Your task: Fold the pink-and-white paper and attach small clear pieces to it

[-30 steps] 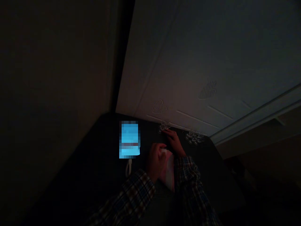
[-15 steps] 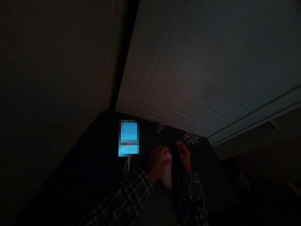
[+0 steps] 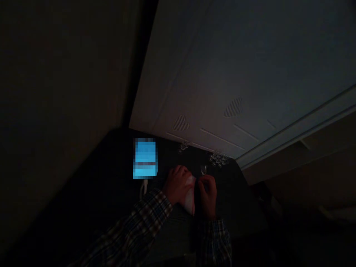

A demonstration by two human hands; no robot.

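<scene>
- Although the light is very dim, the left hand (image 3: 177, 184) shows on the pink-and-white pouch (image 3: 189, 202) (it may be a folded cloth), which lies on the dark tabletop (image 3: 178, 230) between the two hands.
- The left fingers bend over the pouch's upper end; whether they clamp it, I cannot tell.
- The right hand (image 3: 208, 191) is just beside the pouch, its fingers closed on a small clear piece (image 3: 204, 170) that sticks out beyond the tips.
- Similar clear pieces lie in a larger heap (image 3: 219, 158) and a smaller cluster (image 3: 184, 146) by the pale panel (image 3: 211, 81) with striped hearts.
- A lit screen (image 3: 145, 158), blurred into blocks, lies left of the hands, a white loop (image 3: 143, 188) just below it.
- Plaid sleeves (image 3: 150, 211) cover both arms.
</scene>
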